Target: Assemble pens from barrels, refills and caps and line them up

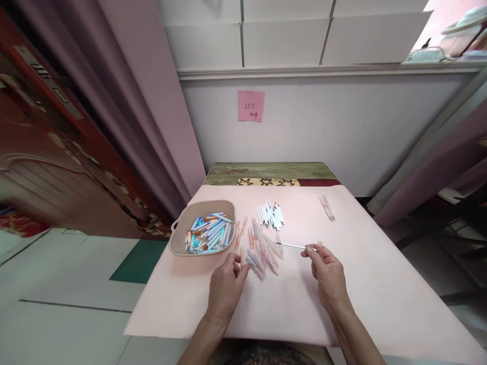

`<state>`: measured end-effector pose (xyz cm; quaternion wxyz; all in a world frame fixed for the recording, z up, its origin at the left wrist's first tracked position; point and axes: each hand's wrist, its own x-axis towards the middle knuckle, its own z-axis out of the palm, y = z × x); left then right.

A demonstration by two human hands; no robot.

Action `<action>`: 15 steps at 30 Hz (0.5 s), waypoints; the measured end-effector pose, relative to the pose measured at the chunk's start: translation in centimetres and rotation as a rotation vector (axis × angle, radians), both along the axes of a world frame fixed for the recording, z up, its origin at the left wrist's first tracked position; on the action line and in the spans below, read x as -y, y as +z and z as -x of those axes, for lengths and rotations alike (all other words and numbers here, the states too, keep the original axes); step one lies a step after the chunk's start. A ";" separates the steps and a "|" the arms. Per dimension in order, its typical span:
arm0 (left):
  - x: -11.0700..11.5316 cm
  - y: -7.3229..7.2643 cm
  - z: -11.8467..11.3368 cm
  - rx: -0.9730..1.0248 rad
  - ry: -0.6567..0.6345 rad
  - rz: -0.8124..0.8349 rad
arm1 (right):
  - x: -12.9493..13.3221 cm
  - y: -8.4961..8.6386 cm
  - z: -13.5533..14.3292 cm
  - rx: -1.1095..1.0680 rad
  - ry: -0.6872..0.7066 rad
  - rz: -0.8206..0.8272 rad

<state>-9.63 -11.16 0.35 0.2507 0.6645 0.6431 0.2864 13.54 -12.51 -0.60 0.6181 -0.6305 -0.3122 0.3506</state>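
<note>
My left hand point(227, 281) pinches a pale pink pen barrel point(243, 257) beside a loose pile of clear and pink pen parts point(266, 253). Between the fingertips of my right hand point(329, 274) is a thin white refill point(292, 245), its dark tip pointing left over the pile. A small pinkish piece point(319, 244) also shows at my right fingers. Behind the pile lies a heap of white refills point(271, 215). A beige basket point(178, 243) at the left holds blue, teal and orange pen parts point(213, 230).
A pink cloth point(380, 294) covers the table. Two or so clear pens point(327, 208) lie at its back right. A green patterned strip point(224, 173) shows at the table's far end, near a wall with a pink note point(251, 106).
</note>
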 end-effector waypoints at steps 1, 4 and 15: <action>0.1 0.1 -0.1 0.032 -0.002 -0.015 | 0.0 -0.1 -0.1 -0.038 0.024 0.025; 0.9 0.2 -0.9 0.102 -0.045 -0.067 | 0.2 -0.2 -0.2 -0.100 0.084 0.091; -2.8 4.7 4.6 -0.179 0.196 -0.406 | 0.3 -0.1 0.2 -0.080 0.070 0.066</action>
